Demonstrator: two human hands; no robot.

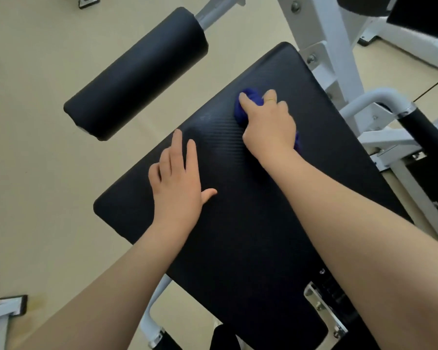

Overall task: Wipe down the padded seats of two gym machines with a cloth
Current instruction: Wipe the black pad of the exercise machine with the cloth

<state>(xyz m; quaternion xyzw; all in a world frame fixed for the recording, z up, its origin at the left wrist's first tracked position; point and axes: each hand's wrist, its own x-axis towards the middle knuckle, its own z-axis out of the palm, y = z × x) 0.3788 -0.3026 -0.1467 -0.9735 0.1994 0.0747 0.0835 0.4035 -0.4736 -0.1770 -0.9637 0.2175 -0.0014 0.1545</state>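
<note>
A large black padded seat [250, 210] with a fine ribbed texture fills the middle of the view. My right hand [268, 127] presses a bunched dark blue cloth [240, 109] onto the seat's far part; most of the cloth is hidden under the palm. My left hand [180, 183] lies flat on the seat's left part, fingers spread, holding nothing. A faint smudge shows on the pad just left of the cloth.
A black cylindrical roller pad [137, 74] on a white arm sits beyond the seat's left edge. The white machine frame [324, 46] rises at the upper right, with a black-gripped handle [425, 132] beside it. Beige floor surrounds; another machine's foot [8, 306] is at the lower left.
</note>
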